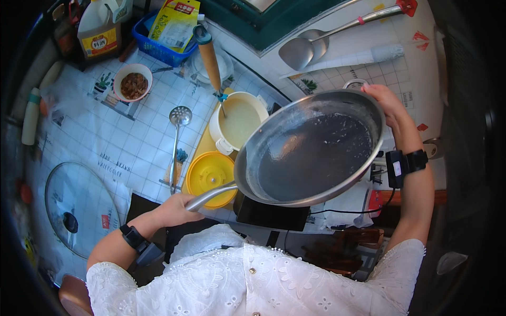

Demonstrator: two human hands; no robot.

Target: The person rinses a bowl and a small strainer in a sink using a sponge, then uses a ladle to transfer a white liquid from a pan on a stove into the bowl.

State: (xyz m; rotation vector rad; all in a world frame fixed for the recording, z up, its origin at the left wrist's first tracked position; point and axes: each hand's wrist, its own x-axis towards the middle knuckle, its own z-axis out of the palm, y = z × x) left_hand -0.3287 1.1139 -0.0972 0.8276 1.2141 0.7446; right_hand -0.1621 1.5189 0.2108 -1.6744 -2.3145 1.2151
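A large stainless steel wok [312, 150] is held tilted in front of me, with cloudy liquid and small white bits inside. My left hand [178, 211] grips its long metal handle [211, 196]. My right hand [385, 100] grasps the far right rim beside the small loop handle [354, 83]. Just left of the wok stands a white pot [241, 120] of pale liquid, with a wooden-handled utensil [209, 59] standing in it. A yellow round bowl or lid [210, 177] lies below that pot, partly behind the wok's handle.
On the left are a slotted ladle [180, 116], a glass lid [81, 209] and a bowl of brown food [134, 85]. Behind stand a blue basket [168, 57] and a cooking wine jug [99, 33]. Metal spatulas [300, 51] lie at upper right. A black flat appliance [272, 213] sits below the wok.
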